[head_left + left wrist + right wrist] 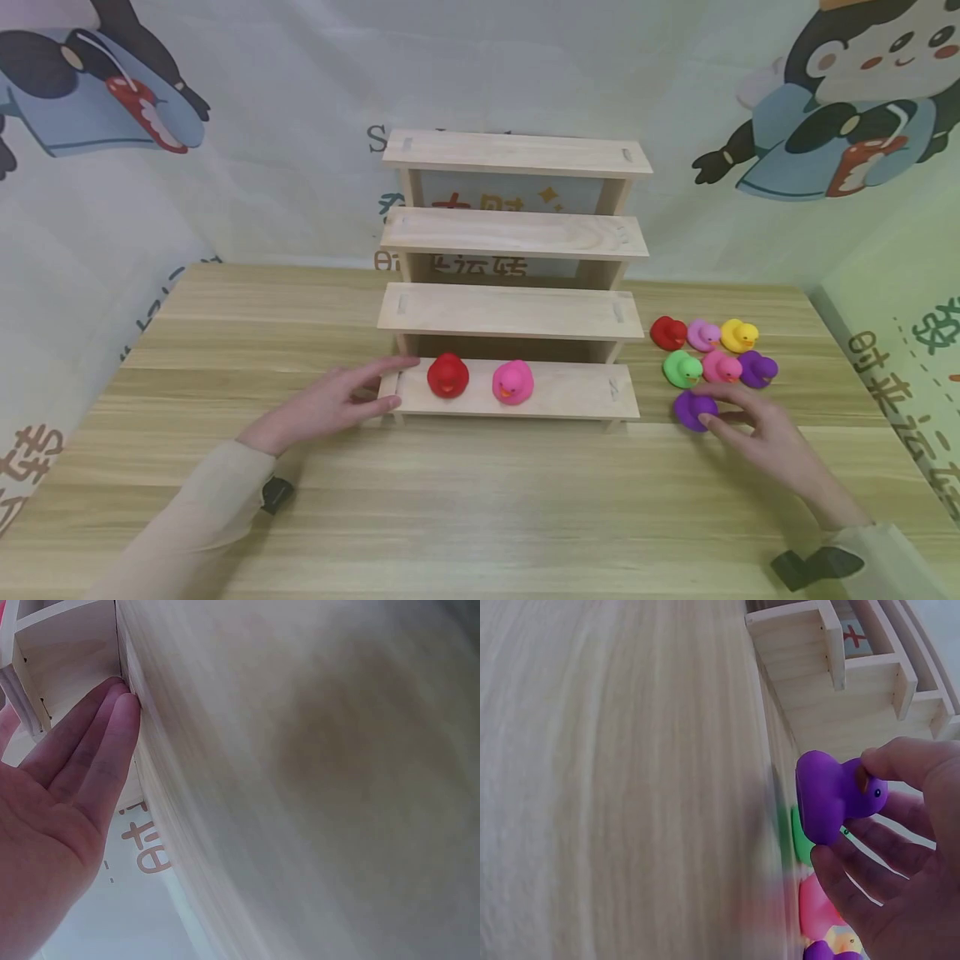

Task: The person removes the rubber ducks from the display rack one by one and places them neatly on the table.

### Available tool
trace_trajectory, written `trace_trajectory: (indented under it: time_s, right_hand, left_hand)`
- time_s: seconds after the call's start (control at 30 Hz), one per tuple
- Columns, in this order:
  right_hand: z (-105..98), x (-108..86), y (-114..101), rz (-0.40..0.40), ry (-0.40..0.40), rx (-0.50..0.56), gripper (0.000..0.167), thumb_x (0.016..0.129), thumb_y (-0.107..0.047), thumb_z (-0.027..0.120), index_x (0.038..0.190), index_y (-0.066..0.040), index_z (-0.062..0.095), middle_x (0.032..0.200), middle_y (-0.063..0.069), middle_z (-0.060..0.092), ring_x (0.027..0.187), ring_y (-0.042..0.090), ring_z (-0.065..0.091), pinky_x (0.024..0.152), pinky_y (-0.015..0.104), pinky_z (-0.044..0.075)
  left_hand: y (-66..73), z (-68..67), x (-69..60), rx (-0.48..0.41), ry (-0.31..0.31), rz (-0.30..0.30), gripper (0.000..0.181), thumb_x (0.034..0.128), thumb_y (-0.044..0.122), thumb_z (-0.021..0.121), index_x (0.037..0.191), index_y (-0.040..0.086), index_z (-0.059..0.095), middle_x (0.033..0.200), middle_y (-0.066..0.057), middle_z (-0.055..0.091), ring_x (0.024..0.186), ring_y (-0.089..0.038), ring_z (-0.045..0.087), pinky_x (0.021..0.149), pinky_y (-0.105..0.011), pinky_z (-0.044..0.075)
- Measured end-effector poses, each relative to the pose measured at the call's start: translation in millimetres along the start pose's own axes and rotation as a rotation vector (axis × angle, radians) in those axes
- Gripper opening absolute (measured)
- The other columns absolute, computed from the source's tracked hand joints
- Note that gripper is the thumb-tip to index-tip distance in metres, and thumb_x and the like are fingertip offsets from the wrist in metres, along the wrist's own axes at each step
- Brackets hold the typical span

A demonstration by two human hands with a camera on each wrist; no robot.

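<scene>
In the head view, my right hand (772,437) pinches a purple rubber duck (692,411) between thumb and fingers. The right wrist view shows that purple duck (829,796) lifted off the table, with the thumb at its head. At the left end of the stepped wooden shelf (510,312), my left hand (330,404) rests its extended fingers by the lowest step. A red duck (447,376) and a hot pink duck (513,382) sit on that step. The left wrist view has the left hand (67,787) with fingers nearly straight against the shelf's side.
Right of the shelf, two rows of ducks stand on the wooden table (480,500): red (668,333), light purple (703,335), yellow (739,335), green (682,369), pink (722,367) and purple (757,369). A printed curtain (300,125) hangs behind.
</scene>
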State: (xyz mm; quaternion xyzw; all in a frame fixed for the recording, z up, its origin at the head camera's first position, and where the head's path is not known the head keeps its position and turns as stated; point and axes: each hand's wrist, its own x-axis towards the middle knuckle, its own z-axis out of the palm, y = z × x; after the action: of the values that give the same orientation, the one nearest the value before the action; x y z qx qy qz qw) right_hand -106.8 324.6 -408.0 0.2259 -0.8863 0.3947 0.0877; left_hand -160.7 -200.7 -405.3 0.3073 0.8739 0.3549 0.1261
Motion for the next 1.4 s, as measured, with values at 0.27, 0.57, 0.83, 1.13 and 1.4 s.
trace_trajectory:
  time_s: [0.27,0.57,0.83,1.13,1.4]
  right_hand:
    - [1,-2.6,6,0.055,-0.019,0.013,0.034,0.082,0.014,0.066,0.115,0.007,0.063,0.115,0.019,0.062,0.103,-0.010,0.052,0.081,0.012,0.049]
    - [1,-2.5,10,0.081,-0.028,0.007,0.032,0.084,0.011,0.067,0.115,0.010,0.061,0.117,0.007,0.062,0.104,-0.011,0.051,0.081,0.012,0.049]
    - [0,-3.4,9,0.102,-0.032,0.017,0.035,0.084,0.010,0.067,0.118,0.005,0.062,0.118,0.020,0.060,0.102,-0.008,0.054,0.082,0.013,0.049]
    - [-7,-1.2,2,0.099,0.027,0.002,0.037,0.083,0.009,0.069,0.120,0.004,0.061,0.118,0.006,0.064,0.103,-0.007,0.053,0.085,0.008,0.044]
    - [-12,5.3,-8,0.061,0.047,0.044,0.038,0.082,0.013,0.067,0.119,0.007,0.060,0.117,-0.018,0.060,0.103,-0.004,0.055,0.080,0.010,0.048]
  left_hand:
    - [-0.3,-0.2,0.0,-0.013,-0.010,-0.010,0.059,0.0960,0.036,0.060,0.149,0.021,0.039,0.147,-0.011,0.044,0.113,-0.030,0.060,0.095,-0.053,0.047]
    - [-1.2,0.1,0.4,-0.020,-0.012,-0.011,0.059,0.0955,0.036,0.061,0.149,0.021,0.039,0.148,-0.010,0.042,0.115,-0.031,0.059,0.096,-0.053,0.047]
    - [0.6,-0.4,0.0,-0.021,-0.007,-0.007,0.059,0.0960,0.036,0.060,0.148,0.020,0.040,0.148,-0.010,0.042,0.115,-0.030,0.059,0.095,-0.052,0.047]
    - [0.8,-0.5,-0.3,-0.020,-0.005,0.002,0.059,0.0959,0.033,0.061,0.149,0.019,0.039,0.149,-0.009,0.040,0.117,-0.031,0.057,0.097,-0.052,0.045]
    - [1.3,-0.3,0.1,-0.013,0.001,0.009,0.059,0.0954,0.032,0.062,0.148,0.018,0.040,0.149,-0.008,0.041,0.124,-0.034,0.050,0.100,-0.054,0.042]
